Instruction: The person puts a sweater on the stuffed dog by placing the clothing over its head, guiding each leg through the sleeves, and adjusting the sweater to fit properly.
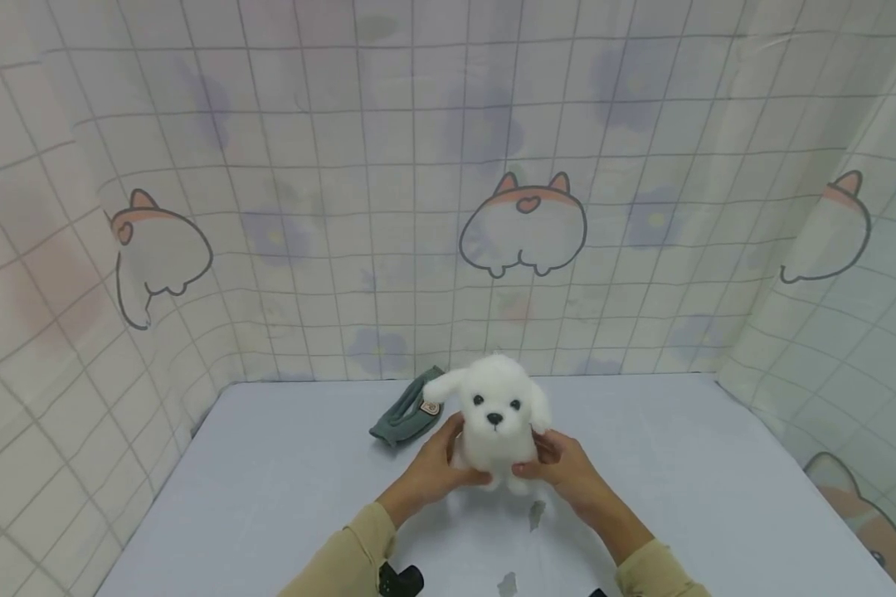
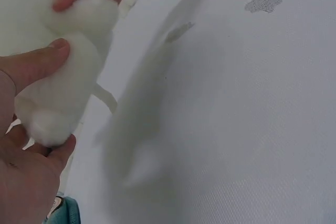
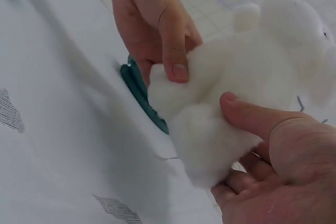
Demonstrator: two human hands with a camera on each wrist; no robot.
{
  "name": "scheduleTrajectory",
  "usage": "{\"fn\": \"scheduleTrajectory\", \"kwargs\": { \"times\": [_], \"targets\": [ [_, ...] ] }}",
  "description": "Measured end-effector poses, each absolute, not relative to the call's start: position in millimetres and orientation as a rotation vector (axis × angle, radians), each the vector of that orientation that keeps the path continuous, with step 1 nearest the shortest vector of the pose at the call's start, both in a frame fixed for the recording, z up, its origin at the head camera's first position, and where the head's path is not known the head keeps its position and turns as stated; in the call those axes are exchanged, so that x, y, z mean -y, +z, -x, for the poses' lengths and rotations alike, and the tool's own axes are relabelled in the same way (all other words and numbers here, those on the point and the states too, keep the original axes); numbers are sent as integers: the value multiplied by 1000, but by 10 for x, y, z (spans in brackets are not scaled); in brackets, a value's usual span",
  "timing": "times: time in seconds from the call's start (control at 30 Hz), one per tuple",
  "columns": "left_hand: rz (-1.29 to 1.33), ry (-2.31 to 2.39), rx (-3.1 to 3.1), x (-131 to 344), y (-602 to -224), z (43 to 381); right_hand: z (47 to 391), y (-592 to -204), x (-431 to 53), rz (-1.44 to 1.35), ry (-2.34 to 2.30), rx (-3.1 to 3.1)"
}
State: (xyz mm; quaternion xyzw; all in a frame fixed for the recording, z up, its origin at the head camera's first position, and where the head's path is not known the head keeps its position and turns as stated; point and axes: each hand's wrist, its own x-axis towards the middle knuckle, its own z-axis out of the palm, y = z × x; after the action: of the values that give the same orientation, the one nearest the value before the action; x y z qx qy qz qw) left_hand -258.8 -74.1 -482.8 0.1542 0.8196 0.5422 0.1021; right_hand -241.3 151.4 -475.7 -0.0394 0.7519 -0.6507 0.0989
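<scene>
A white plush dog faces the head camera, upright between my two hands. My left hand grips its lower body on the left side, thumb across the front. On the other side my right hand holds it the same way, its thumb pressed into the fur and the fingers curled behind. In the left wrist view the dog's underside and legs show between both hands. Behind the dog at its left lies a folded teal-green cloth piece with a small label, partly hidden by the dog's ear.
A white-covered table spreads under the hands, with small grey patches in its surface. Grid-patterned curtains with cartoon corgi prints hang behind and at both sides. A black object is at the left wrist.
</scene>
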Motion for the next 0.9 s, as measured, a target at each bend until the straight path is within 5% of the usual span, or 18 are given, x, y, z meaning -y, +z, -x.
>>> {"fn": "scheduleTrajectory", "kwargs": {
  "times": [0.9],
  "targets": [
    [-496, 1339, -2502, 818, -5049, 2601, 2424, -5043, -1408, 74, -1920, -2176]
  ]
}}
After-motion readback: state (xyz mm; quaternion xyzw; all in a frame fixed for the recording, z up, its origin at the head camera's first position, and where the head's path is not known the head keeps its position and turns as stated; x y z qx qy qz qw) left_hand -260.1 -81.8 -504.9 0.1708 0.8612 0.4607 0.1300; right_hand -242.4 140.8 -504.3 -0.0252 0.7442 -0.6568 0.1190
